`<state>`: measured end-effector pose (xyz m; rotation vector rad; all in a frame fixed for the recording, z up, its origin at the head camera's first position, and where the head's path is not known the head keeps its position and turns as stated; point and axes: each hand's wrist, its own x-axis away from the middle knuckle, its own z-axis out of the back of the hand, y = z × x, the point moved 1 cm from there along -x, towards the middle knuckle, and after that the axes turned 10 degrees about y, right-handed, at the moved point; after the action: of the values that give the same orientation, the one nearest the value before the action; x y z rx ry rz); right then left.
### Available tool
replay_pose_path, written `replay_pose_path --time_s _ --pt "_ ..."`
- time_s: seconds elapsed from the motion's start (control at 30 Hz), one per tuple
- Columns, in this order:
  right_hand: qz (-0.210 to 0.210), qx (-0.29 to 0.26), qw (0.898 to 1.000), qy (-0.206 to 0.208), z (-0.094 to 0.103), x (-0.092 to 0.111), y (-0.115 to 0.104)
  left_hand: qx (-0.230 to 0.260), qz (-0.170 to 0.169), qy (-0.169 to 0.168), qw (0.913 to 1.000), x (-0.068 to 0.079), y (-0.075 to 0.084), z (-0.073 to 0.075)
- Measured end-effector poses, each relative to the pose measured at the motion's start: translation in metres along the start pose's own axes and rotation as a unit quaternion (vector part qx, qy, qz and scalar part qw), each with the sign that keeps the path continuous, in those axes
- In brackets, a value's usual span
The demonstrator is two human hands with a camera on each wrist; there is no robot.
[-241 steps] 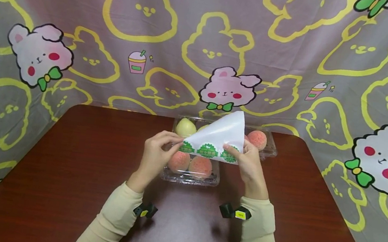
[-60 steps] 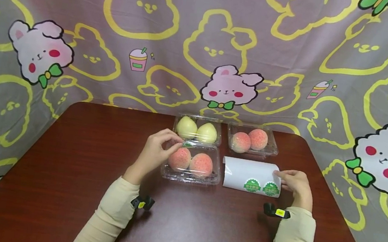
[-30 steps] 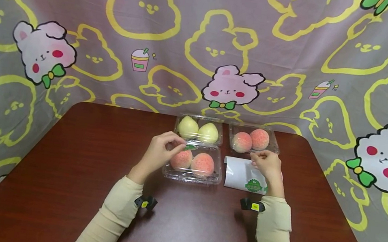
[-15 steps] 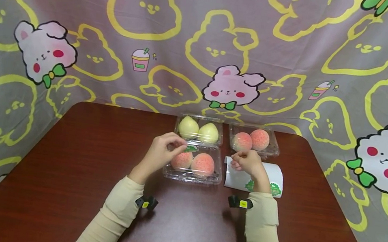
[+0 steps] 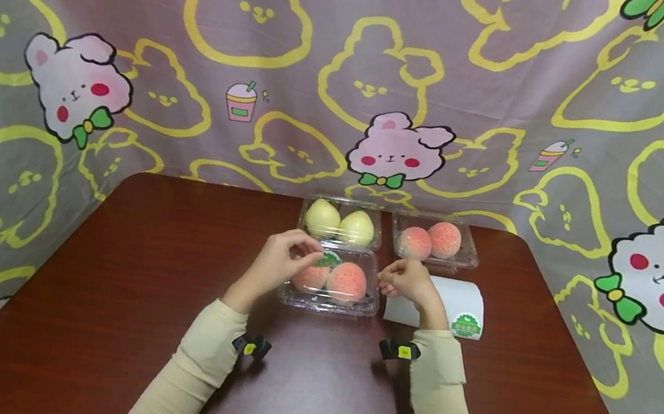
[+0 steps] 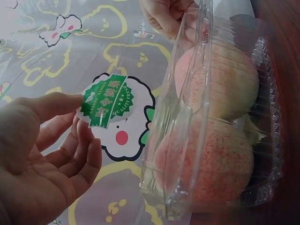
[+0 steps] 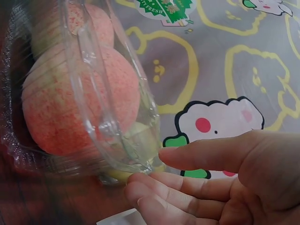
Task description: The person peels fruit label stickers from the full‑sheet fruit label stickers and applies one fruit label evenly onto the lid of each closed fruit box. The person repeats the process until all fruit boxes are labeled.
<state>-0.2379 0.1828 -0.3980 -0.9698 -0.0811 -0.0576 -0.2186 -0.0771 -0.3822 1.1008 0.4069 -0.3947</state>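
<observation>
My left hand (image 5: 276, 266) pinches a green-and-white round sticker (image 6: 107, 101) by its edge, between thumb and forefinger. The sticker is held above the front clear plastic fruit box (image 5: 328, 304), which is closed over two pink peaches (image 5: 347, 282). In the right wrist view, my right hand (image 7: 201, 183) has thumb and fingertips parted, right at a corner of that box's lid. A white sticker sheet (image 5: 457, 297) lies curled to the right of the box, partly hidden behind my right hand. One green sticker shows on its front corner.
Behind the front box stands a clear box (image 5: 376, 230) with two yellow-green fruits (image 5: 357, 227). To its right is another clear box (image 5: 470, 257) with two peaches (image 5: 444, 239). All stand on a brown table (image 5: 171, 284), against a patterned cloth (image 5: 297, 90).
The sticker sheet was set down on the right and released. My right hand has moved left across it to the front box. My left hand stays over the box, holding the sticker.
</observation>
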Motion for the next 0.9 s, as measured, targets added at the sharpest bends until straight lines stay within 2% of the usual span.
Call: replay_pose_path --time_s 0.33,0.67,0.9 --pt "-0.017 -0.006 1.0 -0.003 -0.004 0.0 0.005 0.007 0.03 -0.043 0.9986 -0.005 0.003 -0.004" --pt "-0.015 -0.014 1.0 -0.004 -0.006 0.001 0.004 0.005 0.054 -0.101 0.9935 -0.01 -0.001 -0.011" --pt "-0.014 -0.018 1.0 -0.003 -0.005 0.002 0.003 0.012 0.058 -0.114 0.9918 -0.012 -0.005 -0.018"
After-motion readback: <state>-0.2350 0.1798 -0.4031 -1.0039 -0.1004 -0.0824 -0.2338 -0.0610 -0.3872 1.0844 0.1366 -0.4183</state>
